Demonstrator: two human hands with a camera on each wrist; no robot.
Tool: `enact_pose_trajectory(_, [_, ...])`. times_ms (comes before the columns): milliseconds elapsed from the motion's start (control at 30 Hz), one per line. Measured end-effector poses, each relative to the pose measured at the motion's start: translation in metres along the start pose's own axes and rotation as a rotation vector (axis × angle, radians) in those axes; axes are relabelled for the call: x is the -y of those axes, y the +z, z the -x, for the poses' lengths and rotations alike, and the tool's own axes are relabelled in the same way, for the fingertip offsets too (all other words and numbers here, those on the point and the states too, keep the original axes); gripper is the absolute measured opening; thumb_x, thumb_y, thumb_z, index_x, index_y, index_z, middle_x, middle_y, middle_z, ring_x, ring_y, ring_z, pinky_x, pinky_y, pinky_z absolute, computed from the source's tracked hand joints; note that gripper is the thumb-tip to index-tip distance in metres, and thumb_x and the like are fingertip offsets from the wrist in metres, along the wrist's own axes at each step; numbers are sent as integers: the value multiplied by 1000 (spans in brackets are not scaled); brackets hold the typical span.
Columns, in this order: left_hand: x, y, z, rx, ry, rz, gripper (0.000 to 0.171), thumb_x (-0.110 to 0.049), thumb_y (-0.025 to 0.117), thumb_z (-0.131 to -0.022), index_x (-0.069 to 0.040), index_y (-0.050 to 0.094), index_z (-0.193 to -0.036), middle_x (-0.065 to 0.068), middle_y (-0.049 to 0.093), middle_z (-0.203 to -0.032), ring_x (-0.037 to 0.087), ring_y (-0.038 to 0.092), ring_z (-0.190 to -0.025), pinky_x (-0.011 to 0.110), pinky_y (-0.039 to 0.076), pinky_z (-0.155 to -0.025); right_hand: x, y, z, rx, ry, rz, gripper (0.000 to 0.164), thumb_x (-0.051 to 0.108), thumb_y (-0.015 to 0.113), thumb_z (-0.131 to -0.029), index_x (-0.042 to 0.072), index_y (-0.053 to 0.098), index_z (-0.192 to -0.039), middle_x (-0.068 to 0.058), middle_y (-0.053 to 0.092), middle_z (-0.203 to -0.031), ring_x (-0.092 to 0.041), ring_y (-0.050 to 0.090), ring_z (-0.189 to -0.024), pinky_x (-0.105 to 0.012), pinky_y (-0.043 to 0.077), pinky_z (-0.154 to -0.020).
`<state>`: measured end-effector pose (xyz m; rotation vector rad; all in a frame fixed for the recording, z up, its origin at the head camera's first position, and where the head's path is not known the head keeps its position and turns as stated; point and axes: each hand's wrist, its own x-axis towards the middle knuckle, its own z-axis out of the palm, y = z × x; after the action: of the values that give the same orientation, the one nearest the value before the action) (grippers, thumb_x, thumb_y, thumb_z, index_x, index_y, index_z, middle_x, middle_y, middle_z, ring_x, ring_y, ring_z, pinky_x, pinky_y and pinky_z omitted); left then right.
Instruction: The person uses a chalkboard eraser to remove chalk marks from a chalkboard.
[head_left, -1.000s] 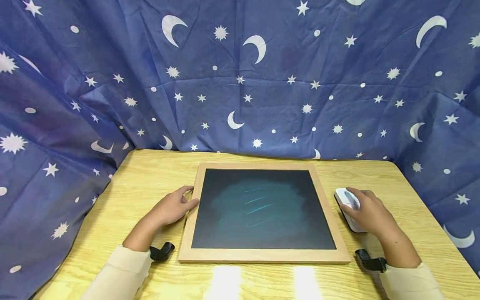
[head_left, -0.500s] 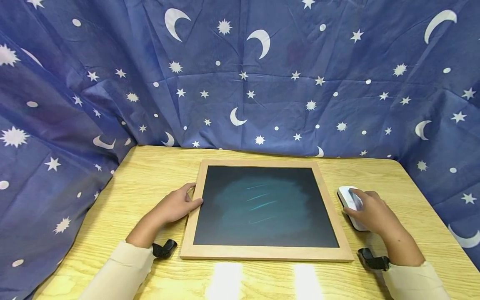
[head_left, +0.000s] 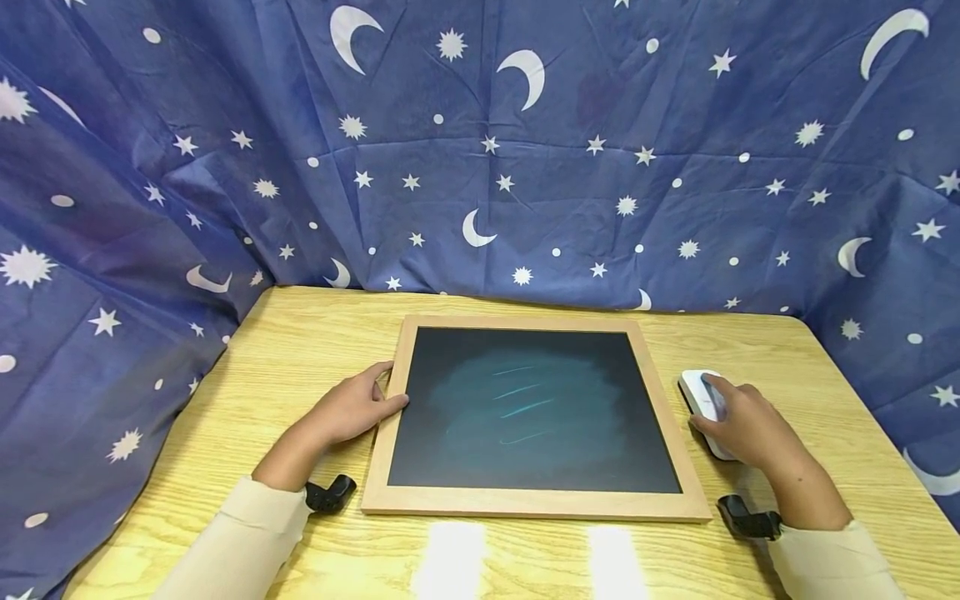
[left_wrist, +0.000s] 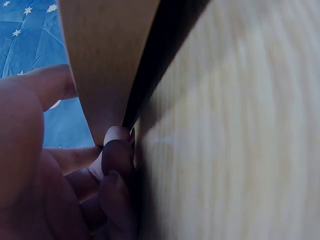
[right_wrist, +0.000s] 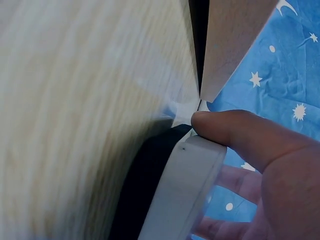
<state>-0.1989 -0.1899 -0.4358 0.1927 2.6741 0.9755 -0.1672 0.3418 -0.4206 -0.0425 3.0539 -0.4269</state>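
A small chalkboard (head_left: 540,458) with a pale wooden frame lies flat on the table, several thin teal strokes and a smudged haze on its dark face. My left hand (head_left: 348,410) grips the left side of the frame, thumb on top. In the left wrist view, curled fingers (left_wrist: 117,157) meet the lower edge of the wooden frame (left_wrist: 107,65). To the right of the board, my right hand (head_left: 750,425) holds a board eraser (head_left: 699,398), white above with a dark underside. The right wrist view shows the thumb (right_wrist: 225,127) at the end of the eraser (right_wrist: 182,185).
The wood-grain table (head_left: 315,325) extends around the board on all sides. Behind it and along both sides hangs a blue curtain (head_left: 420,208) with white moons and stars. Black wrist devices sit at both cuffs, the left device (head_left: 331,494) close to the frame's lower left corner.
The head view has tilted slightly, so everything sits a little higher. The left thumb reaches slightly farther over the frame. The right hand stays on the eraser beside the board.
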Motion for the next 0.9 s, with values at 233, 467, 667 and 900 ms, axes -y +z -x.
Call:
enact_pose_trajectory(233, [1, 0, 0, -10, -14, -6, 77, -43, 64, -95, -8, 32, -155, 5, 64, -82, 14, 62, -65, 30, 48, -61, 0, -1, -1, -10, -1, 2, 75, 20, 76, -86, -15, 40, -142, -46, 52, -111, -44, 58, -88, -53, 51, -69])
enact_pose_trajectory(467, [1, 1, -1, -9, -11, -12, 76, -43, 64, -95, -9, 33, -155, 5, 63, -81, 15, 60, -63, 31, 48, -59, 0, -1, 2, -9, -17, -4, 75, 22, 75, -85, -14, 42, -141, -44, 54, -109, -39, 57, -84, -47, 49, -65])
enact_pose_trajectory(667, [2, 1, -1, -7, -11, -17, 76, -44, 64, -95, -9, 33, -155, 5, 63, -80, 15, 60, -62, 30, 47, -59, 3, -3, 4, 10, -17, -18, 75, 24, 74, -86, -11, 41, -144, -45, 52, -117, -43, 58, -90, -50, 50, -68])
enact_pose_trajectory(900, [4, 2, -1, -11, -9, -29, 77, -44, 64, -95, -9, 32, -155, 4, 64, -80, 14, 60, -63, 30, 47, -59, 8, -6, 4, 10, -22, -7, 74, 26, 72, -88, -8, 41, -145, -46, 50, -120, -43, 58, -90, -52, 50, -69])
